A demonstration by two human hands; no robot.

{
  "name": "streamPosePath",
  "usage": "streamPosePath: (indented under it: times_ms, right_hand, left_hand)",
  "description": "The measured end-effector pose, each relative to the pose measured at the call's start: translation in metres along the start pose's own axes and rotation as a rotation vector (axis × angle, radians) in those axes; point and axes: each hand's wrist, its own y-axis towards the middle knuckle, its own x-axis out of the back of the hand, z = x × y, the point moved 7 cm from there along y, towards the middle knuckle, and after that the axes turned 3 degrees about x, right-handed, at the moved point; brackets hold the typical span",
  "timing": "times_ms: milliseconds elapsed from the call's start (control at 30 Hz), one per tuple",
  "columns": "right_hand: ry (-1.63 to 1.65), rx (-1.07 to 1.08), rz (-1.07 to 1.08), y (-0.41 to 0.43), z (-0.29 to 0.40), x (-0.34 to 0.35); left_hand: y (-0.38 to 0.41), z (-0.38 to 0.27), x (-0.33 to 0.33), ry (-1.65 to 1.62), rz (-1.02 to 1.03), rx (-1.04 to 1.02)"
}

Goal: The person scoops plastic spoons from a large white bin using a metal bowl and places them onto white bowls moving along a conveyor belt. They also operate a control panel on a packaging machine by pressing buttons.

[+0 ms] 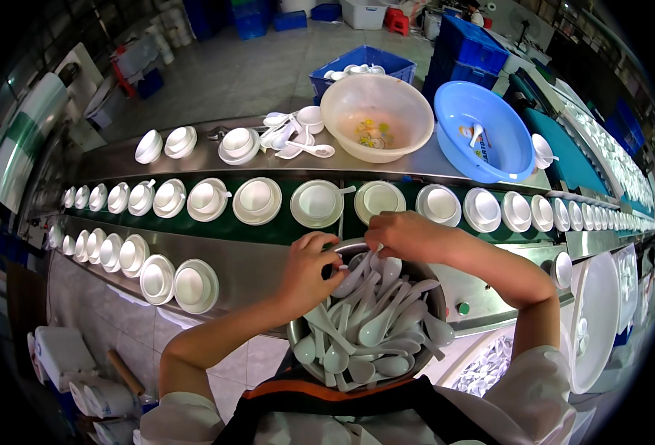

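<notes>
Before me a metal basin (441, 278) is heaped with white ceramic soup spoons (380, 328). My left hand (310, 272) is over its far left rim, thumb and fingertips pinching the end of a white spoon. At the far right rim, my right hand (405, 236) has its fingers closed on another spoon's handle (380, 248). Beyond both hands, stacks of a white bowl on a plate stand in a row on a green conveyor belt (260, 229). One stack (379, 201) is just behind my right hand; the stack left of it (316, 201) has a spoon in it.
A cream plastic basin (377, 83) and a blue basin (444, 111) stand on the far steel ledge. Loose spoons (294, 136) lie beside them. More bowl stacks (195, 285) line the near ledge at left. A green button (463, 308) sits right of the metal basin.
</notes>
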Motion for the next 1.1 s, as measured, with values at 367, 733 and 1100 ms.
streamPosePath:
  times_ms: [367, 733, 1100]
  right_hand:
    - [-0.170, 0.114, -0.097, -0.005, 0.022, 0.022]
    - [0.271, -0.053, -0.317, 0.028, 0.003, 0.055]
    - [-0.580, -0.076, -0.032, 0.212, -0.077, -0.046]
  left_hand:
    - [0.094, 0.187, 0.135, -0.236, -0.300, 0.233]
    - [0.061, 0.250, 0.110, 0.394, 0.041, 0.263]
    - [0.000, -0.010, 0.006, 0.236, 0.349, -0.254]
